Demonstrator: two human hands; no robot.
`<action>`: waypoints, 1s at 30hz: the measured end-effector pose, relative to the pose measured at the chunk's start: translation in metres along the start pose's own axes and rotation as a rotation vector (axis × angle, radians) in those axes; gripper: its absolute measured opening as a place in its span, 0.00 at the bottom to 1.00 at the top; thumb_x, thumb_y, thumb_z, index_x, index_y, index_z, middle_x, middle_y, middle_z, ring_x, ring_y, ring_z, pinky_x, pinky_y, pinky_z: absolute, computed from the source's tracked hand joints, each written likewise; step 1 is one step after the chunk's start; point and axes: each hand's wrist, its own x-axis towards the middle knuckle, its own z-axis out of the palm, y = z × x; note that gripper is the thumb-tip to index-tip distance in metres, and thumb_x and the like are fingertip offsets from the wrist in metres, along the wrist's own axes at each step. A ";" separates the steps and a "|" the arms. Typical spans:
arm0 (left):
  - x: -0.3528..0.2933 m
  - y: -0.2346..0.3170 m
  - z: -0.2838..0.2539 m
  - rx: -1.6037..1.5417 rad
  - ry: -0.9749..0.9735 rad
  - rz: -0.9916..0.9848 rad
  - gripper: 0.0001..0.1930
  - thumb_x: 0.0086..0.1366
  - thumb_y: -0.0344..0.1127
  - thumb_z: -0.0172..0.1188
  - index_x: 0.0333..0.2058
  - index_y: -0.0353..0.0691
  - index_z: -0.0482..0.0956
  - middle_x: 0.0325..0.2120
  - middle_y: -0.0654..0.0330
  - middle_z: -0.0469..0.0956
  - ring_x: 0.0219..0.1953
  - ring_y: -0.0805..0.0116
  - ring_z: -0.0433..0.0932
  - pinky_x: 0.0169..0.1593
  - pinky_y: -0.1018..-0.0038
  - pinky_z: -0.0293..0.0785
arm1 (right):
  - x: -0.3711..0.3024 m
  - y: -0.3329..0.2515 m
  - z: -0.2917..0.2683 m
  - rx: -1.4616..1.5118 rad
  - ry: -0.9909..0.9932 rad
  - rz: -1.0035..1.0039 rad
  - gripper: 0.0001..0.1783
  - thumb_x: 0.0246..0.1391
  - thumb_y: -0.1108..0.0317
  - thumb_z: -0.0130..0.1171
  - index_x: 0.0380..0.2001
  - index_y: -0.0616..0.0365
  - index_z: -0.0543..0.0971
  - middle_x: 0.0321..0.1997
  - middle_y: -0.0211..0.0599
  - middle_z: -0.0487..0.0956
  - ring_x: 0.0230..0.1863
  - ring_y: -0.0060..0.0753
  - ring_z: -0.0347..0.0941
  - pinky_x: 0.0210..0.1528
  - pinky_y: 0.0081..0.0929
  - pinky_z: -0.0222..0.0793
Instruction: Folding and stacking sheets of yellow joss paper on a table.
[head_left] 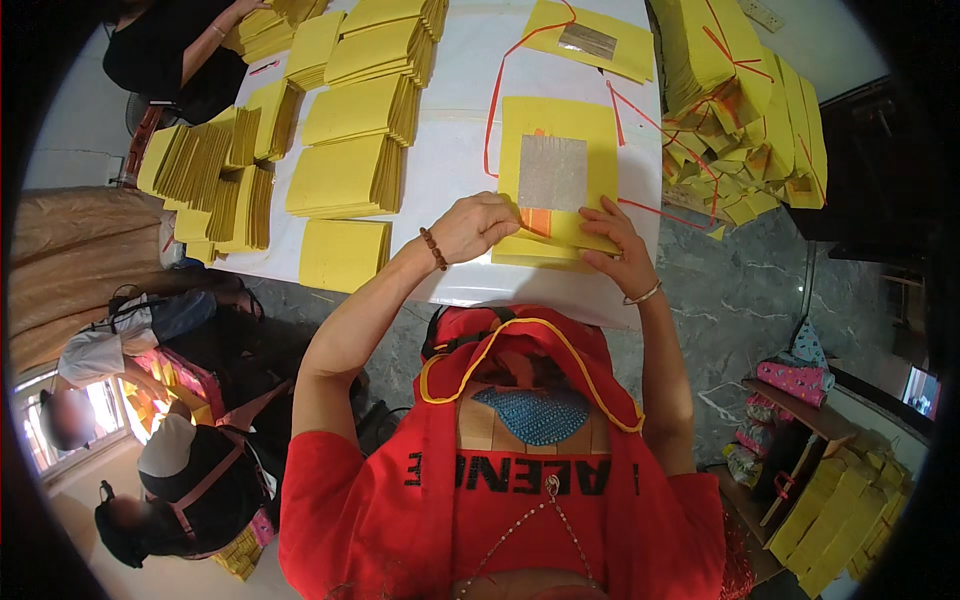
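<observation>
A stack of yellow paper sheets [607, 125] lies at the table's near edge, with a silvery-grey square [553, 172] on its top and an orange patch [537, 222] below the square. My left hand [480, 226], a beaded bracelet at its wrist, is closed at the stack's left edge, its fingers curled on the paper beside the orange patch. My right hand [622, 242], with a bangle, lies at the lower right corner, fingers apart and touching the paper. What is under my left fingertips is hidden.
Several yellow paper stacks [345, 175] line the table's left. Another yellow stack [630, 58] lies beyond mine; red string [492, 110] trails nearby. Bundled yellow paper [715, 60] is piled at the right. A co-worker's arm [205, 50] shows at far left; other people [195, 475] are behind me.
</observation>
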 end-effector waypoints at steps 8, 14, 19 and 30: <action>0.007 0.000 -0.007 -0.027 -0.069 -0.025 0.08 0.59 0.32 0.51 0.27 0.34 0.73 0.26 0.53 0.73 0.32 0.54 0.72 0.37 0.65 0.69 | 0.001 0.006 0.000 0.049 0.022 0.049 0.15 0.42 0.68 0.65 0.36 0.56 0.77 0.52 0.36 0.73 0.65 0.47 0.50 0.63 0.37 0.51; 0.007 -0.004 -0.007 -0.035 -0.091 -0.013 0.08 0.59 0.33 0.52 0.27 0.35 0.73 0.25 0.53 0.73 0.31 0.53 0.72 0.36 0.65 0.68 | 0.001 0.005 0.001 0.069 0.031 0.047 0.15 0.41 0.69 0.65 0.36 0.56 0.77 0.52 0.37 0.73 0.65 0.47 0.50 0.63 0.37 0.50; 0.008 0.005 -0.010 -0.161 -0.079 -0.228 0.09 0.61 0.35 0.51 0.28 0.35 0.74 0.27 0.53 0.74 0.32 0.54 0.73 0.35 0.65 0.69 | 0.001 0.002 -0.001 0.092 0.032 0.044 0.16 0.40 0.70 0.66 0.36 0.56 0.77 0.52 0.37 0.73 0.65 0.47 0.50 0.63 0.37 0.50; -0.009 0.010 0.001 0.320 0.107 0.421 0.09 0.56 0.26 0.52 0.36 0.39 0.74 0.37 0.59 0.74 0.39 0.61 0.73 0.41 0.70 0.72 | 0.002 0.010 0.000 0.066 0.052 0.007 0.12 0.42 0.74 0.63 0.34 0.56 0.77 0.49 0.37 0.75 0.64 0.47 0.54 0.62 0.37 0.51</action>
